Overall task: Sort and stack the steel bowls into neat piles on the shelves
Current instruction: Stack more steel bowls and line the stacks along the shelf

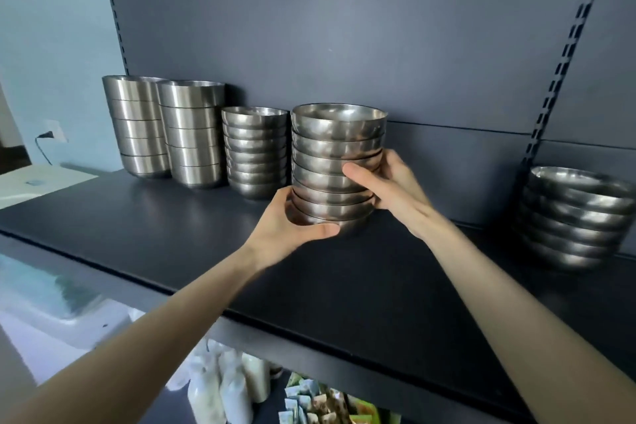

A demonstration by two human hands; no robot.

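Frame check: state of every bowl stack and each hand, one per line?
Held bowl stack: nested, rims up, gripped from both sides.
Left hand: grips its base.
Right hand: grips its middle.
Leftmost tall stack: upright, untouched.
Second tall stack: upright, untouched.
Small stack: upright, untouched.
Far-right stack: nested, standing apart.

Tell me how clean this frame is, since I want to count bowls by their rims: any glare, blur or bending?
Head view, centre: the held stack is sharp, with soft highlights and no blown glare. Head view, right edge: the far-right stack is smeared and stretched, and the slotted upright leans with wide-angle distortion. Head view, bottom: the packets under the shelf are blurred.
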